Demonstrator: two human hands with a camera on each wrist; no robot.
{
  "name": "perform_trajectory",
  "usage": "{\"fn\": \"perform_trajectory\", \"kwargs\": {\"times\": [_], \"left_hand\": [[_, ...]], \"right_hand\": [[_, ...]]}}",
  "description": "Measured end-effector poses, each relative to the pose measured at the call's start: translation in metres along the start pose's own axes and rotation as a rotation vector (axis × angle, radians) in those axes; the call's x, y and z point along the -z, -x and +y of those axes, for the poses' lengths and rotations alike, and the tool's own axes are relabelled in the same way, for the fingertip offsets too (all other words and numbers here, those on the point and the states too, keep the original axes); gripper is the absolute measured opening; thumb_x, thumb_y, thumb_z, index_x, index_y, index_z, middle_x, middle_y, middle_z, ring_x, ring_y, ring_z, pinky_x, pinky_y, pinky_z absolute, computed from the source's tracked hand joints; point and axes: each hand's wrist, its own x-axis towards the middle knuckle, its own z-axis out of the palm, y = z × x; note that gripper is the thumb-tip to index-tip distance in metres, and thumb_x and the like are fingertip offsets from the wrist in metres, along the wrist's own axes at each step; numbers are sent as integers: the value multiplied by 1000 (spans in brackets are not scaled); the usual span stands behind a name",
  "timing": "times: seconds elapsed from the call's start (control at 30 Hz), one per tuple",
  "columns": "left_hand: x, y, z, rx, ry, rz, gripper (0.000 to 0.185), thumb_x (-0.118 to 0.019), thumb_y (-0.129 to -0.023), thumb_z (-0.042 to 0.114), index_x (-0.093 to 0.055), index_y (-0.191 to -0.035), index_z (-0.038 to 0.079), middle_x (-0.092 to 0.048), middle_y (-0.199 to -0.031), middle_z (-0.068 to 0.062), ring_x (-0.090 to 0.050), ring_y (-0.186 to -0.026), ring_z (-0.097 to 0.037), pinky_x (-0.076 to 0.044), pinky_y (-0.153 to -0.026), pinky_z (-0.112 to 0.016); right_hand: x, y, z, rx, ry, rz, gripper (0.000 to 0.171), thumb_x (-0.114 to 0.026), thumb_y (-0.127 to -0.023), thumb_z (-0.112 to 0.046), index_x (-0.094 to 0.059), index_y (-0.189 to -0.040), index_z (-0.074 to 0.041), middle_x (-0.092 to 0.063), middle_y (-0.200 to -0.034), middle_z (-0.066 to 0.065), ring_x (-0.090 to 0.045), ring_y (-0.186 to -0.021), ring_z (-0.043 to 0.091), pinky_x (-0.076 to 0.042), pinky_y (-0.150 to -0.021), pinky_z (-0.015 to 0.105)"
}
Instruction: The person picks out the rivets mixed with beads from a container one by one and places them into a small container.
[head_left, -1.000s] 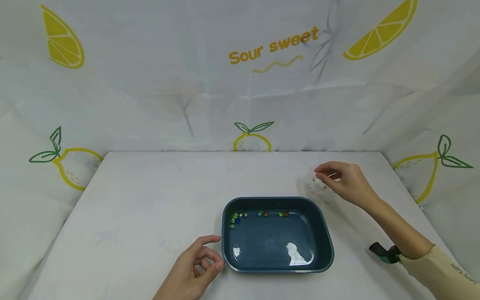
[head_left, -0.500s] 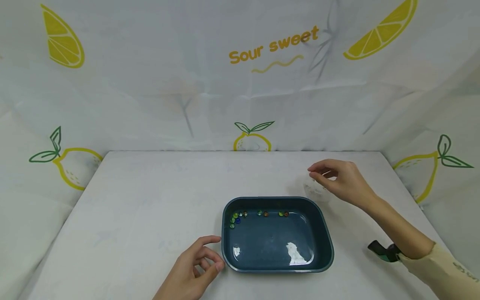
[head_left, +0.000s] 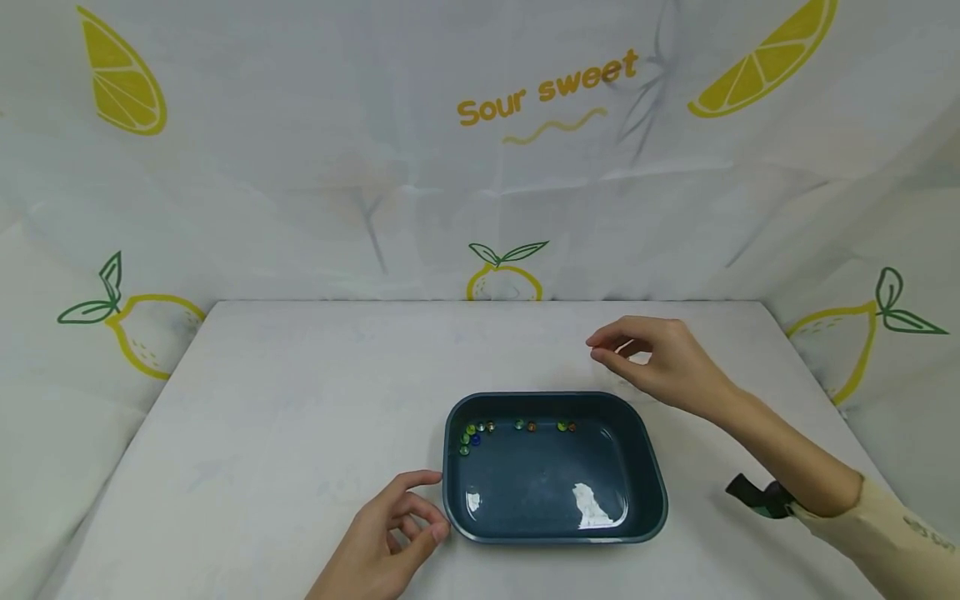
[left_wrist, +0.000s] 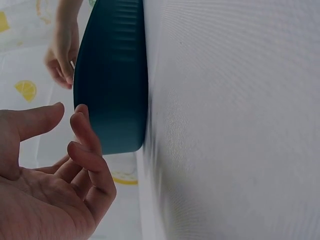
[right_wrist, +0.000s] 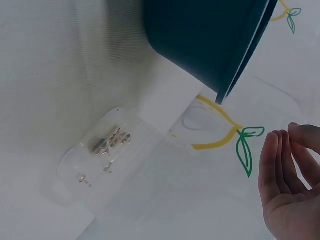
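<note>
Just past the tray's (head_left: pixel 452 467) far right corner, hovers with the right hand (head_left: pixel 660 363) loose and empty near the clear cup (right_wrist: pixel 100 156), left hand (head_left: pixel 390 533) slack beside the near corner; could topple that light cup with one careless sweep.

A white desk (head_left: pixel 300 392) carries everything. Behind the desk hangs a pale backdrop cloth (head_left: pixel 315 167) printed with yellow lemons and the words "Sour sweet" (head_left: pixel 547 87).
</note>
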Motion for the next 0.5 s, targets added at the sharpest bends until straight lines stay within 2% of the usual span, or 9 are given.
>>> {"fn": "perform_trajectory", "kwargs": {"times": [0.5], "left_hand": [[-1,1,0,-2,-5,11,60,-81,-99,29,-56,-150,8,-76,-101,0,-64,-77,-5,-50,-64,-22]], "right_hand": [[-16,-20,-29,81,-124,-125,22,-85,-91,0,-81,-108,-13,-82,-102,-4,-75,-87,5,-65,-79,24]]}}
